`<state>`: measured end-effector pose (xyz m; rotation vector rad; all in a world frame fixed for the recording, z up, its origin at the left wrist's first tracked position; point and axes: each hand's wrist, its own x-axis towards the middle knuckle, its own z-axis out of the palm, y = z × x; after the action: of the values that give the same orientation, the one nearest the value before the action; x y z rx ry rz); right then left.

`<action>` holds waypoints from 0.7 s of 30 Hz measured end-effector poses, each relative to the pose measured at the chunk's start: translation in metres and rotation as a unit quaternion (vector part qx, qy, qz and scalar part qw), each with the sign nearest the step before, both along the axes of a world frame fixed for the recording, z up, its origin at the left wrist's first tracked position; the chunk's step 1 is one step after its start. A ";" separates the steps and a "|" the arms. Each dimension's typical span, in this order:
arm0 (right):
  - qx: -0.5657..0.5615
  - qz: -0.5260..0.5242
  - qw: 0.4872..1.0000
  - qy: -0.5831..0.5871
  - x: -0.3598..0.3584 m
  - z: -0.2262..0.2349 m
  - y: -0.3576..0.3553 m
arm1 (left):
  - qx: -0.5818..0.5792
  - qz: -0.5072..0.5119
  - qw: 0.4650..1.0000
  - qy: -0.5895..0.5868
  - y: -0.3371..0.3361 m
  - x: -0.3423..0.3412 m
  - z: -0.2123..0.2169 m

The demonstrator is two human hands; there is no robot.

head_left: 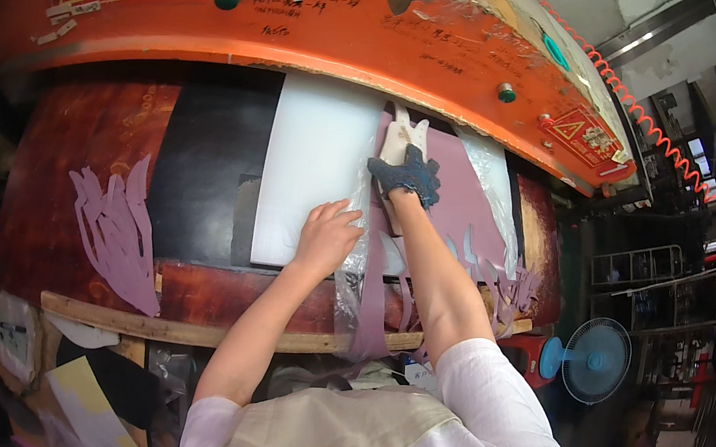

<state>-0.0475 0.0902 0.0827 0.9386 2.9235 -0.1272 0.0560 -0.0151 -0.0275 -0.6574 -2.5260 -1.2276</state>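
My right hand [407, 176], in a dark blue glove, is over a long pale piece with a forked far end [407, 130], which looks like a cutting die. Its fingers and thumb reach around the sides of this piece; what the palm touches is hidden. Under it lies a mauve sheet [467, 199] with cut strips at its near edge. My bare left hand [330, 236] has its fingers apart, holding nothing, at the right edge of a white board [314, 174]. A clear plastic film [349, 292] runs beside its fingertips and hangs over the table's near edge.
An orange press beam [334, 19] spans the far side, low above the boards. Mauve offcuts [115, 232] lie on the reddish table at left, beside a black board [212, 154]. A wooden strip [209, 334] edges the front. A blue fan [594, 359] stands at right.
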 end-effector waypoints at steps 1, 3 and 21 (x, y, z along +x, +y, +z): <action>0.002 -0.003 1.000 0.001 -0.001 -0.001 -0.001 | 0.003 -0.003 1.000 0.004 0.000 -0.001 0.000; 0.008 -0.007 1.000 0.002 -0.003 -0.004 -0.001 | 0.001 -0.006 1.000 -0.008 -0.001 -0.001 0.002; -0.334 0.085 0.928 0.143 0.106 -0.032 0.163 | -0.016 0.003 1.000 -0.020 0.000 -0.002 0.007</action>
<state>0.0585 0.2532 0.0503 0.5805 2.8211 -1.2457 0.0541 -0.0151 -0.0202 -0.6386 -2.5832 -1.2109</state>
